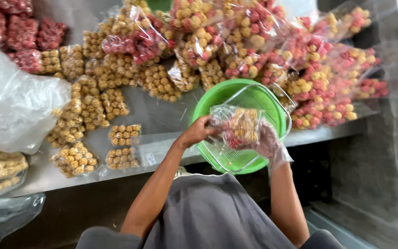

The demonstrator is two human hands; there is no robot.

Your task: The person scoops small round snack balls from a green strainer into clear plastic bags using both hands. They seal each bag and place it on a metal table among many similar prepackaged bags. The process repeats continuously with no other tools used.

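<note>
A small clear bag of yellow and red snack balls (237, 125) is held over a green plastic basin (272, 107). My left hand (198, 131), bare, pinches the bag's left edge. My right hand (269, 140), inside a thin clear plastic glove, grips the bag's right side. The basin rests at the table's front edge, with a clear rectangular tray or lid lying across it.
Many packed bags of yellow balls (93, 108) cover the metal table (157, 113) at left, and mixed red and yellow bags (318, 83) pile up behind and to the right. A big clear plastic sack (14, 101) lies at far left. Red bags (19, 32) sit at the back left.
</note>
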